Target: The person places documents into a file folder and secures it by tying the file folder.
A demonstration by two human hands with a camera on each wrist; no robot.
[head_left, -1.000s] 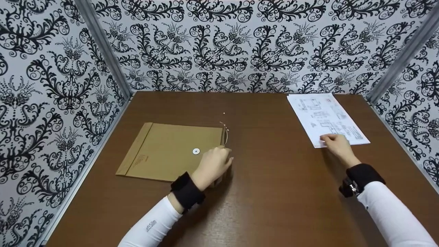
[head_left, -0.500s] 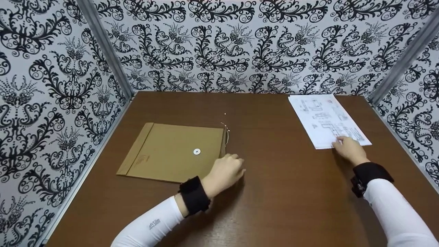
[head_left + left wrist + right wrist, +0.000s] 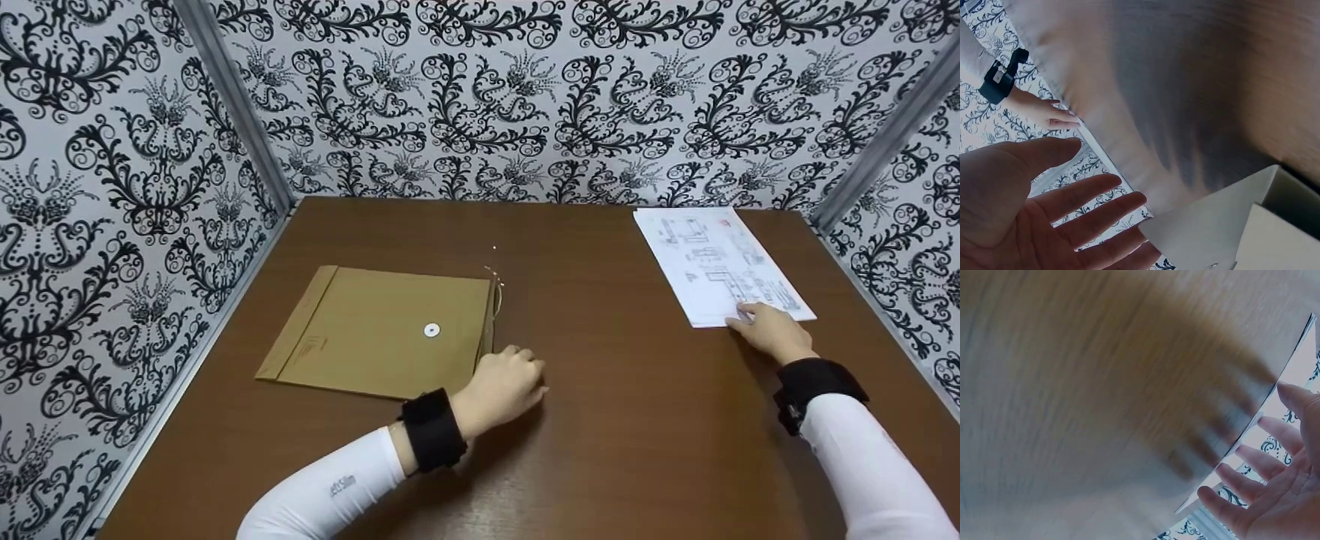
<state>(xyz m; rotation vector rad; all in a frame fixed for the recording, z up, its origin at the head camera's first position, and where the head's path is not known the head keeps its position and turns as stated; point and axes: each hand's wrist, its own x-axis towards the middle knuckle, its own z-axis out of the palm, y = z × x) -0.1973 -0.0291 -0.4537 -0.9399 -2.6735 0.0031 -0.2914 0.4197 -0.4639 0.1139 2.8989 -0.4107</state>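
A brown kraft document envelope (image 3: 375,330) lies on the table at the left, with a white round button (image 3: 431,330) on its face and a thin string (image 3: 496,296) at its right end. Just off that end's near corner is my left hand (image 3: 506,390). In the left wrist view its fingers are extended and hold nothing, and the envelope's open flap (image 3: 1213,216) overlaps some fingertips. At the right lies a stack of printed paper sheets (image 3: 697,270) with line drawings. My right hand (image 3: 772,331) has its fingertips right at the stack's near edge, fingers spread and relaxed.
The brown wooden table (image 3: 600,420) meets a patterned back wall (image 3: 495,97), with matching panels on both sides. A tiny white speck (image 3: 494,247) shows on the tabletop behind the envelope.
My left hand has moved right and nearer to me, off the envelope's end. My right hand has shifted right along the sheets' near edge. Envelope and sheets have stayed in place.
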